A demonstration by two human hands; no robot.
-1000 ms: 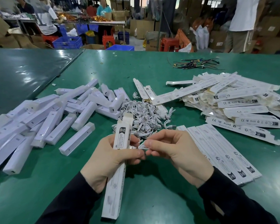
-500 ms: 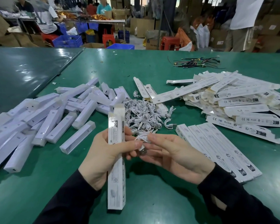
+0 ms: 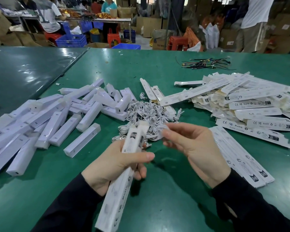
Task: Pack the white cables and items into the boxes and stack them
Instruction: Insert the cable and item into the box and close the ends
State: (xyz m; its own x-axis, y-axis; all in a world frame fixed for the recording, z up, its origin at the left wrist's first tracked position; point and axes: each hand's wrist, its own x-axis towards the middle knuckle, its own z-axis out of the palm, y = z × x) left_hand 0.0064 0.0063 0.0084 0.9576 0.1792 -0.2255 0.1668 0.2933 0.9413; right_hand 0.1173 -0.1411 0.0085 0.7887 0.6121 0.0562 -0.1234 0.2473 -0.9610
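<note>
The left hand grips a long white box around its middle, thumb laid across the front, the box tilted with its open top end pointing away toward the heap of white cables on the green table. The right hand is raised just beside the top of the box, fingers curled; it seems to pinch a small coiled white cable at its fingertips, though that spot is blurred and I can't be sure. To the left lies a loose pile of white bar-shaped items. To the right, flat unfolded boxes are heaped, and nearer the right hand a neat row of flat boxes lies side by side. A bundle of dark wires sits at the far side of the table.
</note>
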